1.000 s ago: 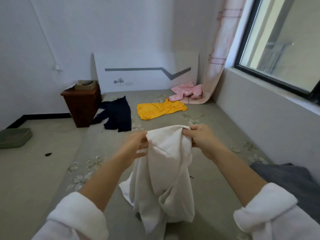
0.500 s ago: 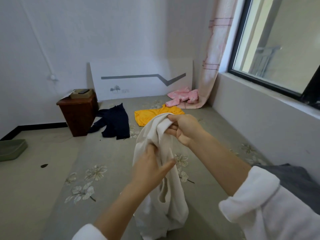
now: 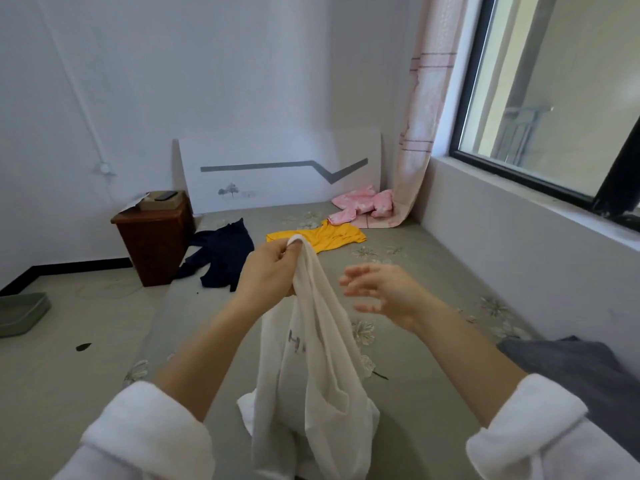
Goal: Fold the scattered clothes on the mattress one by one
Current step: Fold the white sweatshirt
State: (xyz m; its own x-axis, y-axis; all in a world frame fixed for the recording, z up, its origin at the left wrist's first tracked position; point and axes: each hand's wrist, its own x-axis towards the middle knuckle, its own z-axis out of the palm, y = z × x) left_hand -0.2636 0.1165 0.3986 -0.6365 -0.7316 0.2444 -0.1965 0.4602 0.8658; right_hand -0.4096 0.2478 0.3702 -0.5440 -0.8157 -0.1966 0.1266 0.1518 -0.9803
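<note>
A white garment [image 3: 311, 368] hangs bunched in the air above the grey flowered mattress [image 3: 415, 271]. My left hand [image 3: 270, 268] grips its top end, fingers curled round the cloth. To the right of the garment, my right hand [image 3: 384, 291] hovers with fingers spread, blurred, holding nothing and not touching the fabric. Further back on the mattress lie a dark navy garment [image 3: 221, 256], a yellow shirt [image 3: 325, 235] and a pink garment [image 3: 363, 204].
A brown wooden cabinet [image 3: 152, 244] stands left of the mattress. A grey cloth [image 3: 581, 375] lies at the right edge. A white board [image 3: 277, 171] leans on the far wall, a curtain [image 3: 419, 133] hangs by the window, and a green tray [image 3: 20, 313] sits on the floor.
My left hand has taken the top of the white garment. My right hand has let go of it and moved off to the right, fingers spread.
</note>
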